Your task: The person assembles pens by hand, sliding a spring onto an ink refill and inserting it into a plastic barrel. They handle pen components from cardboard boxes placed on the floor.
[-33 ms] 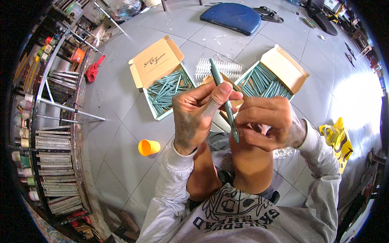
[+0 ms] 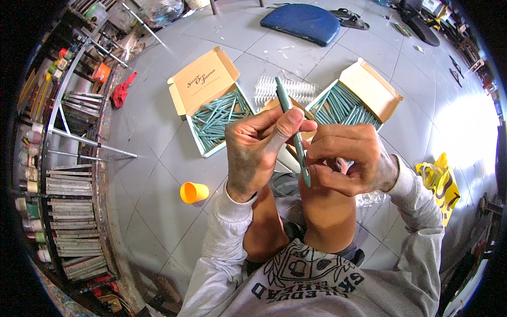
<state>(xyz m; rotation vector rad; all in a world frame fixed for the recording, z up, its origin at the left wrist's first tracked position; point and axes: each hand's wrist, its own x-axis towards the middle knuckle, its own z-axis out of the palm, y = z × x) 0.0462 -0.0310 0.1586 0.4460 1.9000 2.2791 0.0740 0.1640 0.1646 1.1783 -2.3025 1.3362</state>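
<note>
A teal-green pen (image 2: 299,145) is pinched between the thumb and fingers of my left hand (image 2: 259,145), slanting in front of my knees with its tip toward me. My right hand (image 2: 351,158) is closed beside the lower barrel, its thumb and forefinger against or very near the pen. Whatever those curled fingers may hold is hidden. Beyond my hands stand two open cardboard boxes, a left box (image 2: 203,79) and a right box (image 2: 372,95), each filled with many similar pens (image 2: 222,113). Between them is a partly covered clear ridged plastic piece (image 2: 282,90).
An orange-yellow cup (image 2: 194,193) lies on the tiled floor to my left. Farther left, metal poles (image 2: 95,143) stand before a shelf of stacked frames (image 2: 71,227). A blue cushion (image 2: 301,24) lies at the far side, and a yellow bag (image 2: 439,185) sits at right.
Almost everything is the same. My right hand has shifted very slightly against the pen, and the pen stays in my left hand.
</note>
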